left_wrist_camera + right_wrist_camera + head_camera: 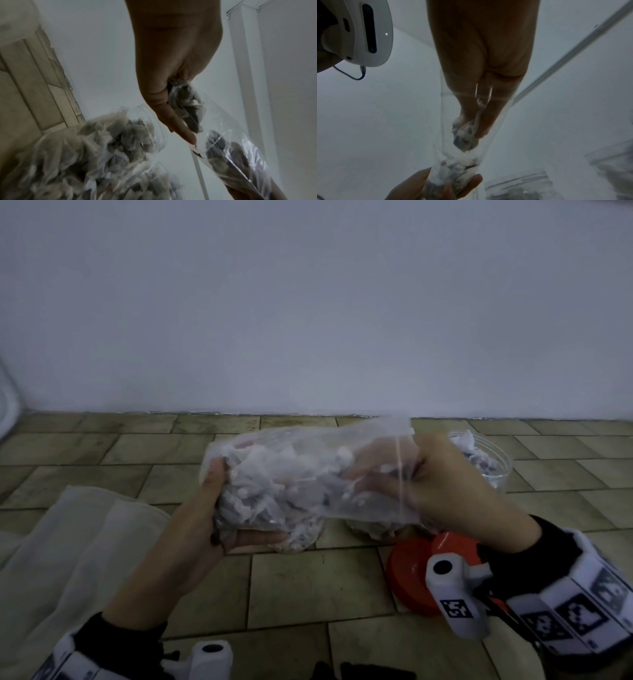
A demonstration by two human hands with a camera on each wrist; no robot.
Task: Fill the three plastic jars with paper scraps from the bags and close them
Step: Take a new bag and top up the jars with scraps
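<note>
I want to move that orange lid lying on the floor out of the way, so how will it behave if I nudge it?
The orange lid looks like thin rigid plastic, so probably light and stiff. It lies flat on the tiled floor, so it should slide rather than roll. It seems to overlap a second orange lid, which a push may shift too.

Left hand (205, 525): palm up, fingers curled under the closed end of the bag (308, 470), gripping it.
Right hand (455, 487): reached into the bag's mouth, fingers pinching scraps (465, 140).
Wrists: both in black cuffs, raised above the floor.
</note>
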